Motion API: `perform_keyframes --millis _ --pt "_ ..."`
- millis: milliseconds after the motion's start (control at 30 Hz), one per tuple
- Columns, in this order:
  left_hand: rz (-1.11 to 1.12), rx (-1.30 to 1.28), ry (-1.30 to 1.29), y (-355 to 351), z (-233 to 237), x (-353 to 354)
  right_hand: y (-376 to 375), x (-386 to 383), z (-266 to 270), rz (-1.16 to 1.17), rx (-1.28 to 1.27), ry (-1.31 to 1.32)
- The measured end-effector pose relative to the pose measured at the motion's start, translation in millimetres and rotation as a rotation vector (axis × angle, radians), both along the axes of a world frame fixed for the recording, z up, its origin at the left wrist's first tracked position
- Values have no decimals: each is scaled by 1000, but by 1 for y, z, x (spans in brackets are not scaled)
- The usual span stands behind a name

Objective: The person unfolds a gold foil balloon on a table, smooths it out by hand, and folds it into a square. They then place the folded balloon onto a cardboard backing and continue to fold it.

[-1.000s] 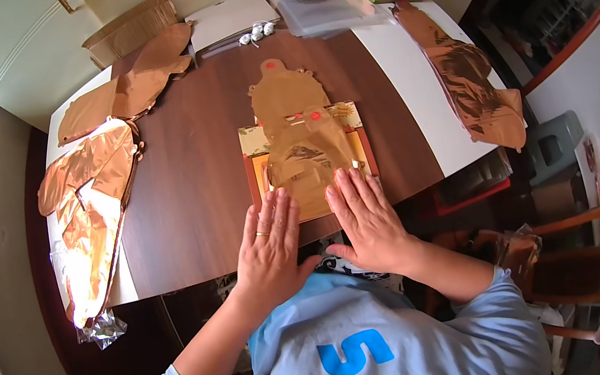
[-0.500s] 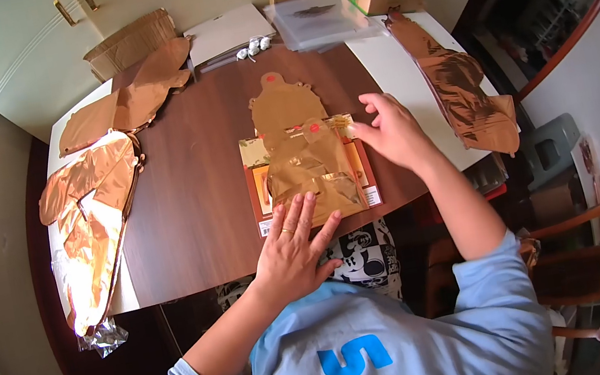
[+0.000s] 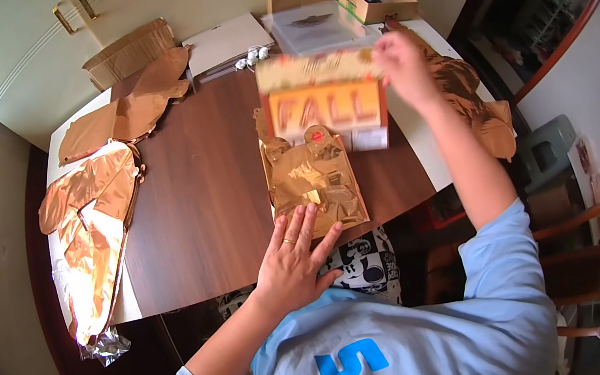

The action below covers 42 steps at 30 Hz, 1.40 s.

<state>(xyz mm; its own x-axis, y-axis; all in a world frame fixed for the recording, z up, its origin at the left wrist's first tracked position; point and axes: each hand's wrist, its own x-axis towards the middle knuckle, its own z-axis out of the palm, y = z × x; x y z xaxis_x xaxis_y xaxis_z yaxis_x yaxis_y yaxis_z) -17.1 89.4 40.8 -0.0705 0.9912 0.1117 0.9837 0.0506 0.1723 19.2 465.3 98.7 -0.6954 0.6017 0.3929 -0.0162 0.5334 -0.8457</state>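
Above the far end of the folded gold foil balloon (image 3: 312,177), a flat orange and cream cardboard package printed with the word FALL (image 3: 323,103) is held in the air, off the dark brown wooden table (image 3: 197,197). The right hand (image 3: 401,67) grasps it at its right edge, near the top corner. The picture is blurred there, so I cannot tell how many fingers close on it. I judge the package to be light and rather stiff, so a pinch at the edge is enough, though it may swing from one corner. The foil looks thin, soft and slippery, easy to crease or to slide on smooth wood, and flat pressure suits it best. The left hand (image 3: 298,256) lies on the near end of the foil, palm down, fingers spread and released, gripping nothing. The right arm is stretched forward and raised, to the right of the foil. The left forearm comes in bent from the foil's near left side.
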Motion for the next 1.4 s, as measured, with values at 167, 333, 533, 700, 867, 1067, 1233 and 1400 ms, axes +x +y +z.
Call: perform_keyframes --millis 167,333,533,700,867,1067,1233,1400 --pt "-7 18 -21 -1 -1 -2 -1 23 89 -6 -90 292" --pt "-9 137 -46 -3 1 0 -29 54 104 119 -370 171" --pt "-375 569 -52 -34 -9 23 -83 54 -5 184 -547 -387" --pt "-125 414 -94 -11 34 13 -90 45 -42 128 -236 -528" --pt "44 209 -111 27 6 -27 -74 33 -55 75 368 -536" --pt "-31 186 -154 32 3 -45 -45 -26 -55 31 -137 -669" --pt "-84 192 -196 36 9 -62 -35 -60 -46 145 -156 -824" --pt "-108 190 -203 39 7 -73 -42 -65 -33 178 -265 -862"
